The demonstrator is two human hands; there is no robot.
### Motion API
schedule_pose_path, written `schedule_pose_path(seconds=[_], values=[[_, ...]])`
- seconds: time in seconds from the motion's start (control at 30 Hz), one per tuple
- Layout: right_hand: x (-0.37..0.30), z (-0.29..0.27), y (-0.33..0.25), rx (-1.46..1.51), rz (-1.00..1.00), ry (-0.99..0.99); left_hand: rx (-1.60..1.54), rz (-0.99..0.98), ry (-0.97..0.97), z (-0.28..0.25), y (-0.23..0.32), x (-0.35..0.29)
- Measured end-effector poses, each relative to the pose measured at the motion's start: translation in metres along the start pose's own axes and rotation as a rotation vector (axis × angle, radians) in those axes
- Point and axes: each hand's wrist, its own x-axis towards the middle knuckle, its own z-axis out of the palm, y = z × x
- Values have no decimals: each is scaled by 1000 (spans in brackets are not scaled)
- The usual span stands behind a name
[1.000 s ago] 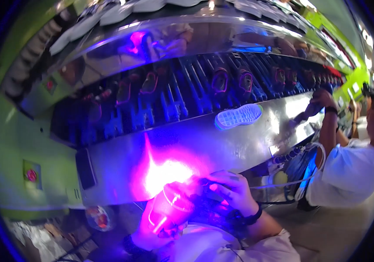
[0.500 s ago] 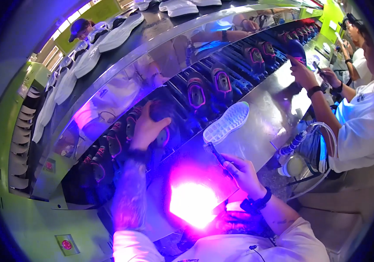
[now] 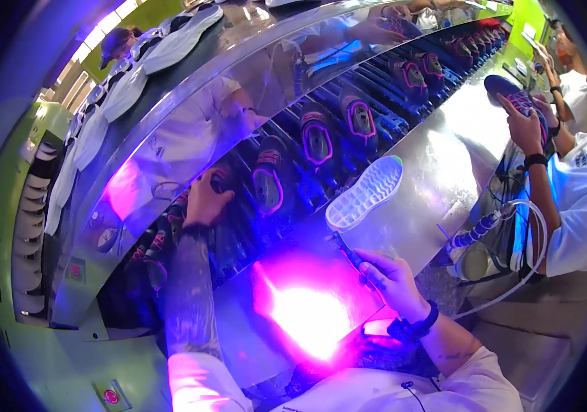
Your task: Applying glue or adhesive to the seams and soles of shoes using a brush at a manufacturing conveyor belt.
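Note:
My left hand [image 3: 205,200] reaches into the conveyor rack, its fingers and thumb curled round a dark shoe [image 3: 222,177], which they partly hide. To its right a dark shoe upper with pink trim [image 3: 268,180] stands on the rack, and another pink-edged upper [image 3: 317,137] follows it. In my right hand [image 3: 391,280] is a slim dark-handled tool [image 3: 345,250]; its exact kind cannot be made out. The tool's tip points toward a white shoe sole [image 3: 365,193] lying tread up on the metal ledge, close to its heel end but apart from it.
A very bright pink-violet light [image 3: 310,319] glows just before me. Above the rack runs a shiny metal guard [image 3: 170,130], with white soles [image 3: 125,93] on a belt beyond. At right, a co-worker's hand [image 3: 526,130] holds a dark shoe; a coiled hose [image 3: 475,230] hangs nearby.
My left hand has moved left from one shoe, which now stands uncovered on the rack, to another. The row of shoes has shifted right. My right hand keeps its hold on the dark tool.

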Motion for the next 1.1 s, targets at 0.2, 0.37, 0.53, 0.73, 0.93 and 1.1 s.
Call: schedule_pose_path(seconds=[0.2,0.37,0.53,0.73,0.93,1.1], values=[[-2,4,-4,-28,-78,-12,189,-166,13,-10,62,-44],[-1,6,3,7,-47,3,24,-205,-85,-44,-20,4],[-2,12,1,20,-52,-13,-113,-311,152,-25,-120,-47],[-3,4,15,-5,-97,-21,-1247,-549,452,-39,-108,-219],[-14,15,4,-99,-60,-106,-1418,-522,824,-77,14,-343],[-50,54,-22,-511,-411,-156,-444,209,304,-105,99,-390]])
